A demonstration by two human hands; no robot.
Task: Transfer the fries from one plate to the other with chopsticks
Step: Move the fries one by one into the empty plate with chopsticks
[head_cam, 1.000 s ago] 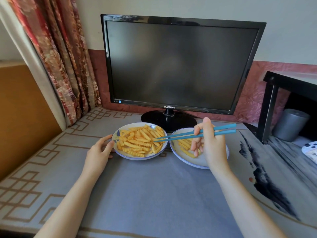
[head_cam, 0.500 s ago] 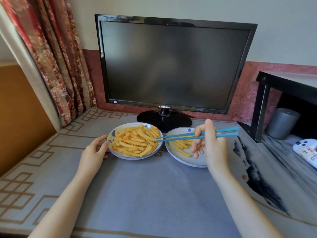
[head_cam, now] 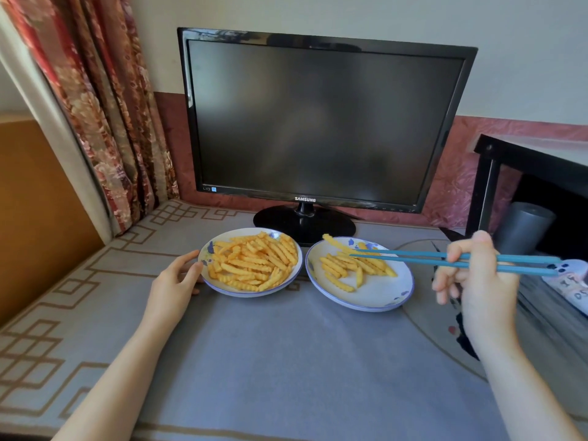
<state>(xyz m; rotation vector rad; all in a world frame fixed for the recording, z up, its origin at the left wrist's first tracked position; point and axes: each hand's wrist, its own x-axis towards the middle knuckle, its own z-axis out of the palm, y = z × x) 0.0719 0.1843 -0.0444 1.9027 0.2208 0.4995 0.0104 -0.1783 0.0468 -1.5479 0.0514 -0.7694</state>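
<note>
Fries (head_cam: 254, 265): yellow-orange with a crinkle-ridged surface. Left plate (head_cam: 248, 293) and right plate (head_cam: 375, 302): white, with a blue rim line and small blue painted motifs. Chopsticks (head_cam: 413, 256): plain teal blue. Bench cloth (head_cam: 286, 361): grey, bordered by a brown angular fret pattern, with a black ink-wash motif (head_cam: 461, 329) at the right. Monitor (head_cam: 318, 122): glossy black. Curtain (head_cam: 105, 106): red and pink floral print. Cylinder (head_cam: 521, 227): plain grey.
</note>
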